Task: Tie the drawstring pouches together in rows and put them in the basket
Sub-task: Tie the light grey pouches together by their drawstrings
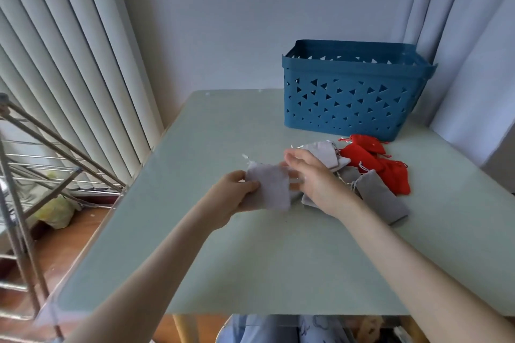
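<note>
My left hand (232, 193) pinches the left edge of a grey drawstring pouch (269, 185) held just above the table; its white cords stick up at the top left. My right hand (315, 175) hovers at the pouch's right edge, fingers stretched out and partly behind the cloth. Under and to the right of that hand lie more grey pouches (380, 195) and a beige-grey one (323, 152). Several red pouches (370, 160) are heaped beyond them. The blue basket (354, 92), pierced with triangles, stands at the table's back right.
The pale green table (250, 253) ends at a left edge beside a metal drying rack (33, 164) and vertical blinds. Curtains hang at the right behind the basket. A wall closes the far side.
</note>
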`<state>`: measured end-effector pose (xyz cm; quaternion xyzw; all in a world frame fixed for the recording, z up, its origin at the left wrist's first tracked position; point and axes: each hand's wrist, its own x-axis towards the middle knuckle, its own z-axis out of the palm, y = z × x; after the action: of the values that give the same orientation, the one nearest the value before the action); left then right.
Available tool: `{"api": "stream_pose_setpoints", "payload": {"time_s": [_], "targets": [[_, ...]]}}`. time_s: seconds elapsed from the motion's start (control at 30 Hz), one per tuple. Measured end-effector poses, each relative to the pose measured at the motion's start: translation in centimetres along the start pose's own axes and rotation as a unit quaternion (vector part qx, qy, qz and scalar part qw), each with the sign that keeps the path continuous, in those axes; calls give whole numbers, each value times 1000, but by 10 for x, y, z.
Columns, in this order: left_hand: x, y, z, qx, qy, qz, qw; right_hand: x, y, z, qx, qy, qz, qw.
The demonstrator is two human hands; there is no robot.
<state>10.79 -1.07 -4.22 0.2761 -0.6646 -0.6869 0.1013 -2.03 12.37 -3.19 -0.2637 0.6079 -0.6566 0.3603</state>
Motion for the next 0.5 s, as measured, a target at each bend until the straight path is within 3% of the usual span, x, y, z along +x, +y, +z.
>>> {"api": "stream_pose_setpoints", "payload": {"time_s": [0.1,0.2,0.5], "targets": [[-4,-9,-8,61,-15,-17,998,7,15,7,-67,-1,3,998],[-4,-9,-12,62,2,-6,998,10,25,15,-55,-27,-8,998],[13,-12,-15,-57,17,20,998,25,31,16,5,-63,0,998]]}}
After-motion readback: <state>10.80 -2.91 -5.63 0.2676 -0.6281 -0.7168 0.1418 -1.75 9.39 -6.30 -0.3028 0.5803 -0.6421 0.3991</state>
